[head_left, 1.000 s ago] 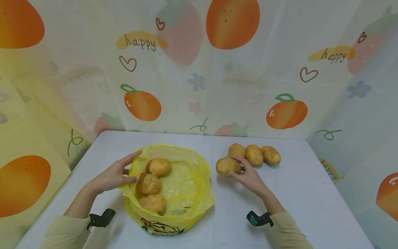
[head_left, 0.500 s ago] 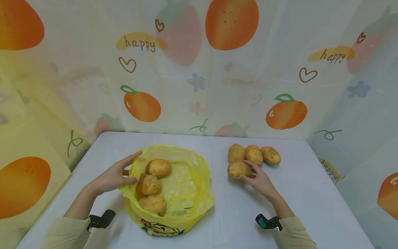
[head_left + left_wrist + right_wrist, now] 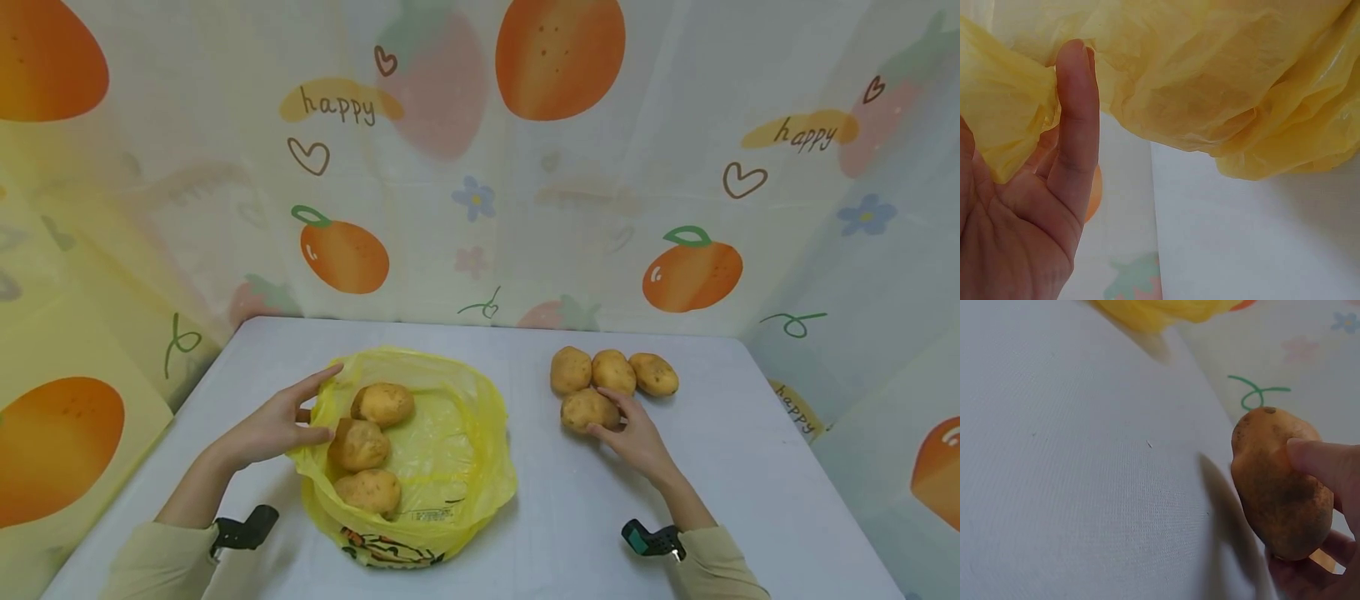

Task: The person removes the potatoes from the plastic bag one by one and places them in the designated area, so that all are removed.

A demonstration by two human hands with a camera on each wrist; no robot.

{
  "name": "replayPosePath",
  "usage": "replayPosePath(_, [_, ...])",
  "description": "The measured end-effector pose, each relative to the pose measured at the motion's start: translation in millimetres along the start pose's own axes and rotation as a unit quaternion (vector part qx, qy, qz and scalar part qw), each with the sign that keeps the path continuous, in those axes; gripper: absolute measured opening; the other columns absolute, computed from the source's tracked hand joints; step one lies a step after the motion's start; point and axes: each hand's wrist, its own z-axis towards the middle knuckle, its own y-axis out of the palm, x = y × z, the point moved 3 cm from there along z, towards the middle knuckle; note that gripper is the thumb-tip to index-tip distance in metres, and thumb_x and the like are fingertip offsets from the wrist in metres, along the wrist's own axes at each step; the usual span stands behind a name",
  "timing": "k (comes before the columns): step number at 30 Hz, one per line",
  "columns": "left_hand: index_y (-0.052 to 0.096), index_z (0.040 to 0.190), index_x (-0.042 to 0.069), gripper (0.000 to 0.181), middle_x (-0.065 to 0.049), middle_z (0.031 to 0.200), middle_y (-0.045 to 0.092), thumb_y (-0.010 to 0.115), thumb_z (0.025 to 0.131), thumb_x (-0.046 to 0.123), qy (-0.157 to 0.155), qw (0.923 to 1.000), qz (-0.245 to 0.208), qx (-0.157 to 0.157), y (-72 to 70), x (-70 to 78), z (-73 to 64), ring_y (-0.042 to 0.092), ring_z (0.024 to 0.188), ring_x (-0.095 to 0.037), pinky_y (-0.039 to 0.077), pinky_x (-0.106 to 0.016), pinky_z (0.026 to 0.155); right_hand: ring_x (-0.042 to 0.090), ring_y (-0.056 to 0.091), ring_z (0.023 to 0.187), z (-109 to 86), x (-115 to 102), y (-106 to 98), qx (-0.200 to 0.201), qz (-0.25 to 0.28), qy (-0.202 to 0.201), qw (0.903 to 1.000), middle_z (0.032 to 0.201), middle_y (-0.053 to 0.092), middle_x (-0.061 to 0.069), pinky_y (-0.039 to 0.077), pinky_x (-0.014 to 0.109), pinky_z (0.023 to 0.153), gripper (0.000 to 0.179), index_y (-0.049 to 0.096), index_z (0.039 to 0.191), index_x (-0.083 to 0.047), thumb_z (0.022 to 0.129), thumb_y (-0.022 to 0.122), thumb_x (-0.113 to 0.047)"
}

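A yellow plastic bag (image 3: 491, 467) stands with its mouth spread wide, and three potatoes lie along its left inner side, the middle potato (image 3: 360, 444) closest to my left thumb. My left hand (image 3: 270, 421) holds the bag's left rim, index finger stretched along the edge; in the left wrist view the thin plastic (image 3: 1007, 106) passes between thumb and fingers. My right hand (image 3: 633, 437) grips a potato (image 3: 588, 411) from its right side, thumb across its brown-spotted skin in the right wrist view (image 3: 1282, 487). A shadow falls on the cloth beside that potato.
Just behind the gripped potato, three more sit in a row: a left potato (image 3: 571, 370), a middle potato (image 3: 613, 372) and a right potato (image 3: 654, 374). A white cloth covers the table (image 3: 720, 467). A fruit-printed curtain (image 3: 480, 250) hangs along its back edge.
My right hand has moved right and slightly toward me with its potato, which now sits in front of the row. The left hand and the bag have stayed put.
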Motion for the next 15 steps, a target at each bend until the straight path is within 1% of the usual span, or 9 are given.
replayPosePath(3, [0.013,0.149,0.021,0.085,-0.018,0.152,0.01,0.067,0.083,0.013,-0.003,1.0,0.004,0.002,0.0,-0.3,0.2,0.051,0.111,-0.043,0.054,-0.034,0.071,0.033,0.045,0.116,-0.3,0.5,-0.6,0.002,-0.011,0.0,0.9999,0.13,0.044,0.019,0.045,0.042,0.086,0.063,0.044,0.133,-0.005,0.08,0.073,-0.022])
replayPosePath(9, [0.014,0.149,0.021,0.085,-0.019,0.152,0.011,0.068,0.083,0.014,-0.012,0.9999,0.011,0.006,-0.1,-1.2,0.5,0.051,0.111,-0.044,0.054,-0.034,0.072,0.031,0.046,0.115,-1.2,0.0,-2.3,0.016,-0.029,-0.003,0.9995,0.129,0.047,0.019,0.045,0.04,0.083,0.061,0.046,0.131,-0.004,0.079,0.073,-0.019])
replayPosePath(15, [0.014,0.149,0.023,0.084,-0.02,0.152,0.012,0.067,0.084,0.012,-0.016,0.9997,0.015,0.006,-0.1,-1.3,0.6,0.051,0.111,-0.044,0.054,-0.034,0.072,0.034,0.047,0.11,-0.5,0.8,-2.8,0.025,-0.051,0.003,0.9984,0.124,0.044,0.023,0.044,0.041,0.082,0.06,0.047,0.131,-0.004,0.079,0.073,-0.018])
